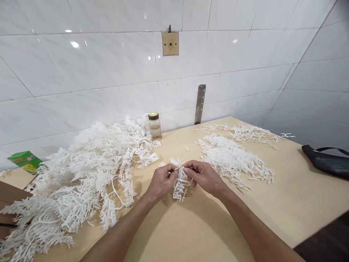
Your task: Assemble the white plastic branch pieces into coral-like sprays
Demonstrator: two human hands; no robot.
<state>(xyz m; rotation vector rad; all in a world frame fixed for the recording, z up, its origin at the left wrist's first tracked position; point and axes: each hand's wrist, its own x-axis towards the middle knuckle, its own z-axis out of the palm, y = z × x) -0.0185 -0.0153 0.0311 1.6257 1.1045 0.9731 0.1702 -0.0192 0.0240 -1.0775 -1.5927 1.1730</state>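
Between my two hands hangs a small white artificial plant sprig (180,188), its fine needle-like leaves pointing down over the table. My left hand (163,182) pinches its top end between thumb and fingers. From the other side my right hand (203,176) pinches the same top end, fingertips almost touching the left ones. The exact point of grip is partly hidden by the fingers. Just behind the hands lie a few loose white sprig pieces (176,161). A large heap of white sprigs (89,174) spreads to the left, and a flatter pile of sprigs (234,158) lies to the right.
A jar with a dark lid (155,127) stands at the table's back, near a metal strip (200,104) leaning on the tiled wall. Bare stems (245,131) lie at the back right. A green box (25,161) is far left, a black bag (327,162) far right.
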